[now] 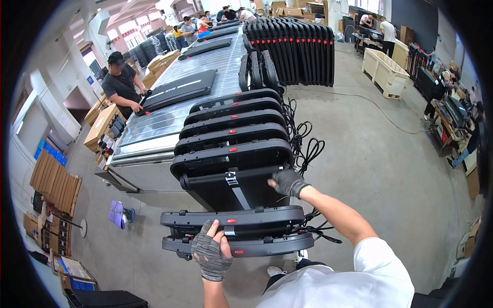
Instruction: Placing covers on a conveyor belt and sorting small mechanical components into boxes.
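Two black walking treadmills stand on edge just in front of me. My left hand (211, 251), in a worn grey glove with bare fingertips, grips the end of the nearer treadmill (280, 245), its fingers reaching to the end of the second treadmill (272, 215). My right hand (288, 183), gloved alike, is closed beside the upper right corner of another treadmill (246, 187) with white markings. A thin yellowish strand shows below that hand. Whatever lies inside its fingers is hidden.
Several more upright treadmills (231, 131) line up ahead, their black cords (308, 146) trailing right. A long metal roller table (226, 72) runs away on the left, where a co-worker (122, 84) handles a flat treadmill (179, 91). A wooden crate (385, 72) stands far right.
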The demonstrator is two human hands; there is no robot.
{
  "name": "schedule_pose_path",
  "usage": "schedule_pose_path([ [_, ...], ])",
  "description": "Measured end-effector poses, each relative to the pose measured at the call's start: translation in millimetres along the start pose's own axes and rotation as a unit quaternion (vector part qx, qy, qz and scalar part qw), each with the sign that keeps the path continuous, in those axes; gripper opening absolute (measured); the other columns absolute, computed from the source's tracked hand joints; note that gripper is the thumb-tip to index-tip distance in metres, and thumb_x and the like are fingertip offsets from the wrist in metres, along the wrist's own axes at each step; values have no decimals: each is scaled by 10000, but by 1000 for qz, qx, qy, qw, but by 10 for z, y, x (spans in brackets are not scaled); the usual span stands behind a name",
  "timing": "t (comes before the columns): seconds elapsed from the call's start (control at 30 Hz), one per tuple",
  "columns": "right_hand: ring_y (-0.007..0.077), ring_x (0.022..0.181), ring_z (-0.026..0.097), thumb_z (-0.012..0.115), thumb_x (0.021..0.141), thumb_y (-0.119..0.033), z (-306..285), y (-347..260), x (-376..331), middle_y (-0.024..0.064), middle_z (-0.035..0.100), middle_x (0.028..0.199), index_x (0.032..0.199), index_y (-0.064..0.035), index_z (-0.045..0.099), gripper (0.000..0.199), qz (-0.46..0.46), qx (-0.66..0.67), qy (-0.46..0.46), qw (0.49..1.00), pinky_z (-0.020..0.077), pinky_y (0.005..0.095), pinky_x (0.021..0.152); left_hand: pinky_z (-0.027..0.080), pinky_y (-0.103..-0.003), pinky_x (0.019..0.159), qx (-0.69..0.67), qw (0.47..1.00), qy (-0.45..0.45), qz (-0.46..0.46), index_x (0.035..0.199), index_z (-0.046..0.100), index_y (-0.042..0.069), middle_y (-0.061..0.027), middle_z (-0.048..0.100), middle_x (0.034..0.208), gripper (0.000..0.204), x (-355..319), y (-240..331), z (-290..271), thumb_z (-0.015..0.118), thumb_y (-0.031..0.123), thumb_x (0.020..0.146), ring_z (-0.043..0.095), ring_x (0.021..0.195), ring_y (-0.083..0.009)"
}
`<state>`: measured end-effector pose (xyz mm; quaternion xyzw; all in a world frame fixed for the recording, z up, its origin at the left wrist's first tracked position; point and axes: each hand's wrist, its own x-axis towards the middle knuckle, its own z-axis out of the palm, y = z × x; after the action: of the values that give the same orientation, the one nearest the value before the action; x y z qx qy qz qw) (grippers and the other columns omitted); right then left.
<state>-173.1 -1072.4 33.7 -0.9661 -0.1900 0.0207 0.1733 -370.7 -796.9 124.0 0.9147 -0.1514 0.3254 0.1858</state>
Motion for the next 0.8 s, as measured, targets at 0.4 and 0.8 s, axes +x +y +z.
schedule_pose_path([
  [0.4, 379, 966, 588, 519, 945, -254, -539, 127, 336, 196, 606, 1016, 1094, -32, 601, 280, -60, 112, 263, 956, 466, 456, 860, 496, -448, 873, -6, 1000, 17, 10, 1092, 651, 29, -141, 661, 1153, 310, 46, 44, 53, 589, 135, 807, 628, 1057, -362],
  [0.8, 233, 959, 624, 476, 988, -324, -737, -4, -454, 109, 653, 937, 1199, -21, 567, 380, -40, 402, -18, 915, 476, 356, 875, 470, -446, 928, 8, 999, 30, -7, 1049, 662, 30, -142, 666, 1149, 257, -88, 86, -27, 524, 98, 843, 626, 1066, -359],
])
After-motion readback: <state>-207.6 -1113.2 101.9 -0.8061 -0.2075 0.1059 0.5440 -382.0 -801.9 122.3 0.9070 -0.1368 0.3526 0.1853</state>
